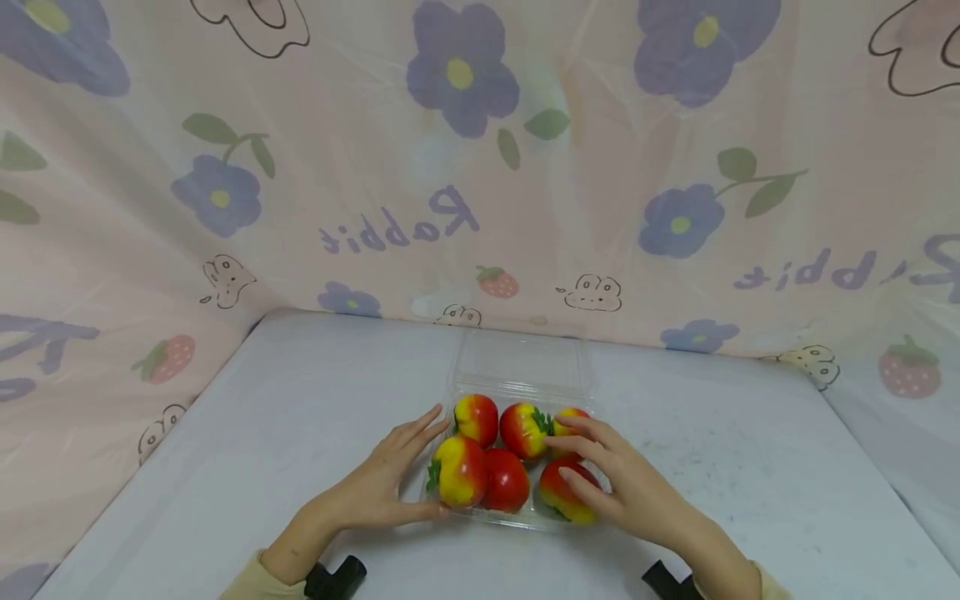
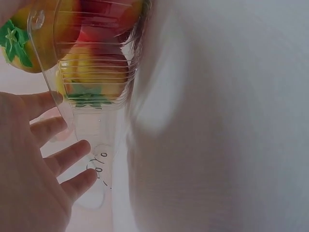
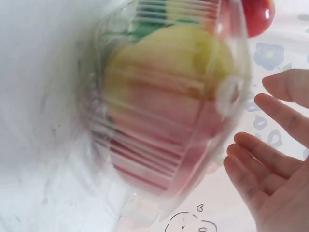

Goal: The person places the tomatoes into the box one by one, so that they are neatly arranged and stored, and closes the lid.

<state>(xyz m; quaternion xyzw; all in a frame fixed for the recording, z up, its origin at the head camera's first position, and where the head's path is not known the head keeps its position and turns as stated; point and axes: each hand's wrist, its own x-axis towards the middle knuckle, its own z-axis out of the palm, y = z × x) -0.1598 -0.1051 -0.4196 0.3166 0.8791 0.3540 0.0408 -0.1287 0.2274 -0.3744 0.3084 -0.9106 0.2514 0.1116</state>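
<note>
A clear plastic clamshell box [image 1: 534, 492] holds several red-and-yellow tomatoes with green leafy tops. At its left front, one tomato [image 1: 461, 472] sits high and leans outward over the rim. My left hand [image 1: 386, 479] is at the box's left side, thumb near the front corner; in the left wrist view its spread fingers [image 2: 72, 157] lie along the rim. Over the right end, my right hand [image 1: 633, 483] hovers with loosely bent fingers above the front-right tomato [image 1: 558, 493]. The right wrist view shows those fingers [image 3: 270, 154] apart from the box wall, gripping nothing.
The box's transparent lid [image 1: 521, 362] lies folded back toward the rear. A white table [image 1: 315, 375] spreads around the box. Behind and beside it hangs a curtain [image 1: 525, 217] printed with flowers, strawberries and rabbits.
</note>
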